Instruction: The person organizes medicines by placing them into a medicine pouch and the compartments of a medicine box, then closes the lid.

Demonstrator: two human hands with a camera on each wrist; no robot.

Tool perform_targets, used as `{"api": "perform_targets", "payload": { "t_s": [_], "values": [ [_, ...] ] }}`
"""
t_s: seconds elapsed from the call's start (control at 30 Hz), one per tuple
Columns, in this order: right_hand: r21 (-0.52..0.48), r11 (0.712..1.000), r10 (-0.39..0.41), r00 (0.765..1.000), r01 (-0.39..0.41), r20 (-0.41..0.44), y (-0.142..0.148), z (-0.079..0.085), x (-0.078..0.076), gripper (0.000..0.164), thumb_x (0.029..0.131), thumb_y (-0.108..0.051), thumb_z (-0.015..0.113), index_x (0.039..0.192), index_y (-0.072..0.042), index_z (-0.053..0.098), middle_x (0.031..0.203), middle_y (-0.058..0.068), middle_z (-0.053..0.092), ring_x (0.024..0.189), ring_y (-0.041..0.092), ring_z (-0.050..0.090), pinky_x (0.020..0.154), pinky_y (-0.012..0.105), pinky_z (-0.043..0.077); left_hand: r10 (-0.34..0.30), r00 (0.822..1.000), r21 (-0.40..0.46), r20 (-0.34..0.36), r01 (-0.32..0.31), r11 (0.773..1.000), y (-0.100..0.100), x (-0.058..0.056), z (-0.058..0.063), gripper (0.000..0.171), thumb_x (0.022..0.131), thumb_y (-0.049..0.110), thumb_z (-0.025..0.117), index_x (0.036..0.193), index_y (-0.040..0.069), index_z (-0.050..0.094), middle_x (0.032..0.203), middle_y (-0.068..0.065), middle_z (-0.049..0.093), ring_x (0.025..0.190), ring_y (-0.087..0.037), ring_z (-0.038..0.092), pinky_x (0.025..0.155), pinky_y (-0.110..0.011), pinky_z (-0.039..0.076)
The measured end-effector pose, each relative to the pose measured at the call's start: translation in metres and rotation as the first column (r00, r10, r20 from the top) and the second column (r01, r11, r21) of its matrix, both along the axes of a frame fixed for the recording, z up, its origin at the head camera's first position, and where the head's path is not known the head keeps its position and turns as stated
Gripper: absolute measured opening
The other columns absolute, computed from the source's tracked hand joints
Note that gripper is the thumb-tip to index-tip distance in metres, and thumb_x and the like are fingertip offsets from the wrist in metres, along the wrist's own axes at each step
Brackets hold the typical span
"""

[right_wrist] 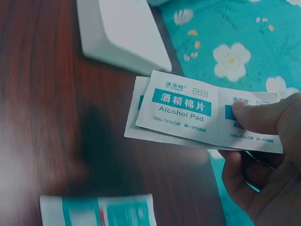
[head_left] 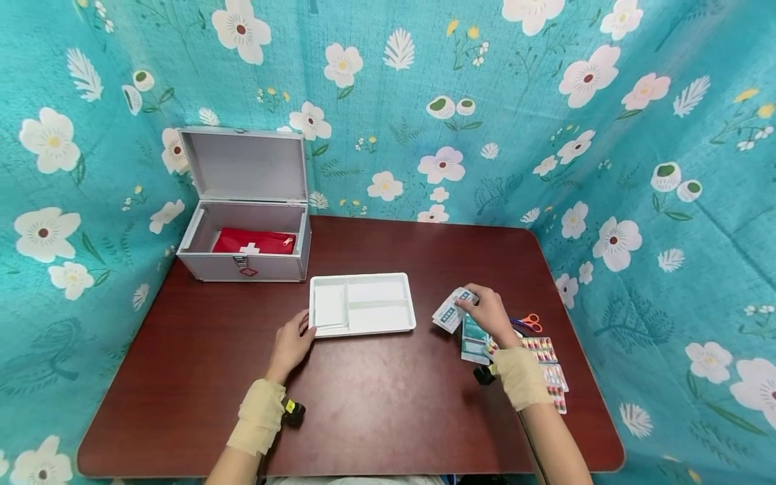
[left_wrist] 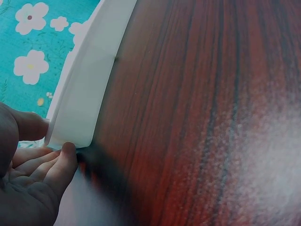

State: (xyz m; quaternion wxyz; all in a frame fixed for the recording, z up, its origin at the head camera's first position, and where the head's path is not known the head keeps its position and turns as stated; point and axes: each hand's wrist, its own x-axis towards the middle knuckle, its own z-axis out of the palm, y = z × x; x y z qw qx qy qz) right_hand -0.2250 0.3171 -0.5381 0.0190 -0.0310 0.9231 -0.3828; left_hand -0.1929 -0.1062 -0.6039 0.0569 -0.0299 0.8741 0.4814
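In the head view, my left hand (head_left: 294, 343) holds the near left corner of a white divided tray (head_left: 382, 331). Its thumb is at the rim and its fingers are against the end wall, as the left wrist view shows. White flat packets (head_left: 330, 304) lie in the tray's left compartment. My right hand (head_left: 485, 311) pinches a few joined alcohol pad packets (right_wrist: 181, 103) between thumb and fingers, raised over the table to the right of the tray. Below that hand, a teal and white box (head_left: 475, 340) is partly hidden by the wrist.
An open silver case (head_left: 273, 269) with a red pouch (head_left: 257, 240) inside stands at the back left. Orange-handled scissors (head_left: 531, 322) and several capsule blister packs (head_left: 553, 372) lie at the right. A floral curtain (head_left: 388, 121) hangs behind the brown table (head_left: 364, 404).
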Motion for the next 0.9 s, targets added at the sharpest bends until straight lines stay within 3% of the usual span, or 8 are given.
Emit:
{"api": "perform_targets", "payload": {
  "t_s": [0.23, 0.4, 0.63, 0.9],
  "values": [
    [-0.112, 0.994, 0.005, 0.999, -0.01, -0.05, -0.045, -0.011, -0.019, 0.023, 0.085, -0.006, 0.075, 0.107, 0.0, 0.072, 0.085, 0.015, 0.072, 0.067, 0.009, 0.058, 0.062, 0.021, 0.048, 0.011, 1.0, -0.01, 0.01, -0.011, 1.0, 0.0, 0.0, -0.004, 0.052, 0.097, 0.01, 0.061, 0.144, -0.004, 0.047, 0.141, -0.025, 0.056, 0.127, -0.033, 0.059, 0.103, -0.041, 0.051],
    [-0.221, 0.974, 0.059, 0.998, -0.057, 0.003, -0.088, -0.019, -0.035, 0.021, 0.086, -0.001, 0.073, 0.107, 0.003, 0.072, 0.088, 0.016, 0.071, 0.072, 0.01, 0.058, 0.067, 0.022, 0.05, 0.012, 1.0, -0.007, 0.008, -0.012, 1.0, -0.002, -0.002, -0.004, 0.052, 0.097, 0.011, 0.061, 0.145, -0.002, 0.048, 0.142, -0.024, 0.055, 0.128, -0.033, 0.059, 0.104, -0.041, 0.051],
    [-0.148, 0.981, 0.13, 0.991, -0.125, 0.021, -0.14, -0.023, -0.049, 0.028, 0.086, -0.006, 0.075, 0.113, 0.0, 0.07, 0.099, 0.014, 0.072, 0.082, 0.015, 0.061, 0.076, 0.026, 0.05, 0.005, 1.0, -0.004, 0.014, -0.005, 1.0, -0.002, -0.002, -0.004, 0.05, 0.097, 0.011, 0.061, 0.144, -0.002, 0.048, 0.143, -0.023, 0.055, 0.128, -0.033, 0.058, 0.105, -0.041, 0.05],
    [-0.157, 0.961, 0.233, 0.972, -0.228, 0.014, -0.187, -0.026, -0.064, 0.02, 0.088, -0.006, 0.073, 0.108, -0.003, 0.072, 0.096, 0.011, 0.074, 0.077, 0.01, 0.061, 0.071, 0.022, 0.05, 0.018, 0.999, 0.004, 0.028, -0.018, 1.0, -0.004, -0.002, -0.004, 0.052, 0.098, 0.012, 0.061, 0.146, -0.001, 0.047, 0.144, -0.022, 0.054, 0.13, -0.032, 0.057, 0.106, -0.041, 0.05]
  ]
}}
